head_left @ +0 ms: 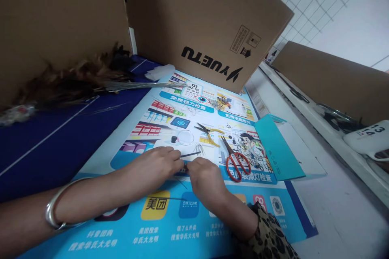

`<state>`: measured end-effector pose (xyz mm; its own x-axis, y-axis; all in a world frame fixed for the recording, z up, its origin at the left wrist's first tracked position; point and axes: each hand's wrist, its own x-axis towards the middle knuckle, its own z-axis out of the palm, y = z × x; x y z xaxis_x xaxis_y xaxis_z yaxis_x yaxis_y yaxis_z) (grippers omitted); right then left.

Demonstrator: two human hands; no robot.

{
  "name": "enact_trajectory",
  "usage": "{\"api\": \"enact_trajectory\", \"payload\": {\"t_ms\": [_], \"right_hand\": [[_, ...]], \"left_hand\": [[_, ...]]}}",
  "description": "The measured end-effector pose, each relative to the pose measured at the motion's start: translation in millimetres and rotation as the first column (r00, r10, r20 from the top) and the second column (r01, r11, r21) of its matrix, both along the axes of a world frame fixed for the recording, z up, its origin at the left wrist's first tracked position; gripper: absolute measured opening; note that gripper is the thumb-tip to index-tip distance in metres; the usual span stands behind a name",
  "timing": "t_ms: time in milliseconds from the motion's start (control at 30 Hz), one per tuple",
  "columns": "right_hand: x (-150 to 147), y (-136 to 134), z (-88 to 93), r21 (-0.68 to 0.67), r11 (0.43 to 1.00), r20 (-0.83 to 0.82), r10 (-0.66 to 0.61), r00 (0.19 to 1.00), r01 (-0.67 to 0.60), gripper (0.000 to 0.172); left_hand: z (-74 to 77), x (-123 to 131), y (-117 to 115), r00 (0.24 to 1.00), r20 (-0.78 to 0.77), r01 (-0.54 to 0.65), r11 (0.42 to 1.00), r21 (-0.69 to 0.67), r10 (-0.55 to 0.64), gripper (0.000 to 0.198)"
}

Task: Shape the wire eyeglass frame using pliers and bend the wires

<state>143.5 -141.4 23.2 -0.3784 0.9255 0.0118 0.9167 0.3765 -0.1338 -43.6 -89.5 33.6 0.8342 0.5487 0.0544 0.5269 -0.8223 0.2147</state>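
Note:
Both hands meet over the printed blue poster (170,230), fingertips nearly touching. My left hand (162,164), with a silver bangle on its wrist, is closed in a pinch on a small dark piece whose shape I cannot make out. My right hand (205,174) is closed too, pinching at the same spot from the other side. A thin dark strip (191,154) sticks out just above the fingers. Beyond them are a few thin wires (199,149) and pliers with yellow handles (209,132). Red-handled scissors (238,164) lie to the right of my right hand.
Brown feathers (73,75) and a bundle of long wires (142,85) lie at the back left. A large cardboard box (194,16) stands behind. Tangled wire (253,149) and a teal card (276,147) are on the right, near a shelf with a white mug (369,139).

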Motion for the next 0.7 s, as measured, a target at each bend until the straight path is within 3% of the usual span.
{"api": "enact_trajectory", "payload": {"t_ms": [100, 167, 267, 333, 400, 467, 600, 700], "right_hand": [[2, 4, 1.1, -0.005, 0.999, -0.236, -0.037, 0.971, 0.037, 0.017], [3, 6, 1.1, -0.021, 0.997, -0.429, -0.08, 0.9, 0.079, 0.017], [4, 9, -2.3, -0.124, 0.98, -0.663, -0.198, 0.722, 0.156, 0.012], [3, 11, -6.2, -0.259, 0.952, -0.778, -0.305, 0.549, 0.161, 0.007], [2, 13, -9.2, -0.39, 0.914, -0.841, -0.404, 0.359, 0.116, 0.007], [1, 14, -9.8, -0.457, 0.886, -0.86, -0.461, 0.219, 0.073, 0.011], [-2, 14, -6.0, -0.497, 0.865, -0.861, -0.502, 0.083, 0.074, 0.015], [-6, 14, -5.0, -0.514, 0.855, -0.857, -0.516, 0.013, 0.066, 0.017]], "left_hand": [[-6.0, -3, 5, 0.996, 0.083, -0.037, 0.999, -0.018, 0.038, 0.024], [-11.5, -5, 8, 0.985, 0.154, -0.076, 0.996, -0.043, 0.082, 0.027], [-17.9, -6, 13, 0.937, 0.31, -0.115, 0.979, -0.169, 0.164, 0.026], [-19.9, -4, 16, 0.878, 0.412, -0.119, 0.944, -0.307, 0.244, 0.023], [-20.7, -1, 18, 0.809, 0.465, -0.118, 0.875, -0.47, 0.359, 0.019], [-21.5, 2, 18, 0.745, 0.466, -0.091, 0.765, -0.637, 0.477, 0.015], [-23.0, 8, 13, 0.629, 0.431, 0.052, 0.518, -0.854, 0.647, 0.015], [-22.2, 12, 7, 0.561, 0.424, 0.145, 0.42, -0.896, 0.711, 0.018]]}}
